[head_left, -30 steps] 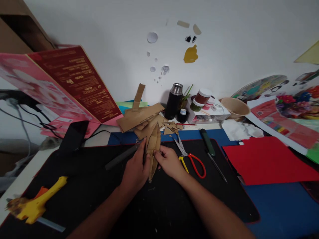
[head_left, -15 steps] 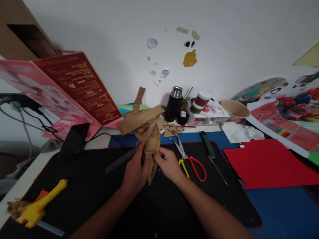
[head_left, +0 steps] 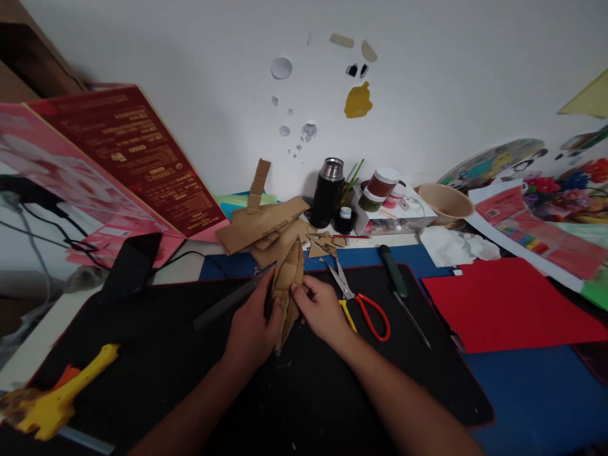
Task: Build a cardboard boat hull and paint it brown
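A pointed, leaf-shaped piece of corrugated cardboard (head_left: pixel 287 273) is held upright between both hands over the black mat (head_left: pixel 294 405). My left hand (head_left: pixel 254 316) is closed on its left edge, thumb at the lower part. On the right edge, my right hand (head_left: pixel 320 310) pinches it between thumb and fingers. Scissors (head_left: pixel 354 294) with one red and one yellow handle lie spread just right of my right hand. A dark grey flat bar (head_left: pixel 225 304) lies left of the cardboard, its far end near my left hand.
Cardboard scraps (head_left: pixel 266 228) are heaped at the back by a black flask (head_left: pixel 327 193) and paint jars (head_left: pixel 380 187). A green-handled pointed tool (head_left: pixel 394 272) and red paper (head_left: pixel 513 307) lie right. Left are a phone (head_left: pixel 133 263) and a yellow toy giraffe (head_left: pixel 66 399).
The cardboard piece has tilted and turned a little between my hands, its lower tip shifting left. Both hands keep their hold. The whole view has shifted slightly.
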The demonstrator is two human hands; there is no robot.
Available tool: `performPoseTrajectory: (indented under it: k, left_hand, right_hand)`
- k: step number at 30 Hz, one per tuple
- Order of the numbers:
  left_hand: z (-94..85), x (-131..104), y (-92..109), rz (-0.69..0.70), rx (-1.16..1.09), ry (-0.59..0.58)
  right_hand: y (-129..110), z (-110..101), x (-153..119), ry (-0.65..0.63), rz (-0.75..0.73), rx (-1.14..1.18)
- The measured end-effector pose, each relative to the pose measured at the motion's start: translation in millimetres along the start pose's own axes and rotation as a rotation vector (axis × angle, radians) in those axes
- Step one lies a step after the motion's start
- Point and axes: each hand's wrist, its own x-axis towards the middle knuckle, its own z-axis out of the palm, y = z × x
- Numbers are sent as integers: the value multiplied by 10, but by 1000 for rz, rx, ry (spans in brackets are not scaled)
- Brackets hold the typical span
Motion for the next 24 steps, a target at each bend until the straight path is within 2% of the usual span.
performPoseTrajectory:
  k: [9, 17, 24]
  left_hand:
    - [15, -41, -28, -33, -129, -24]
    - [34, -33, 3, -90, -162, -39]
    - [19, -14, -16, -80, -109, -18]
  right_hand:
    - [26, -14, 42, 79, -44, -142]
    - [41, 8, 50, 94, -53, -109]
    - [32, -5, 38, 73, -78, -98]
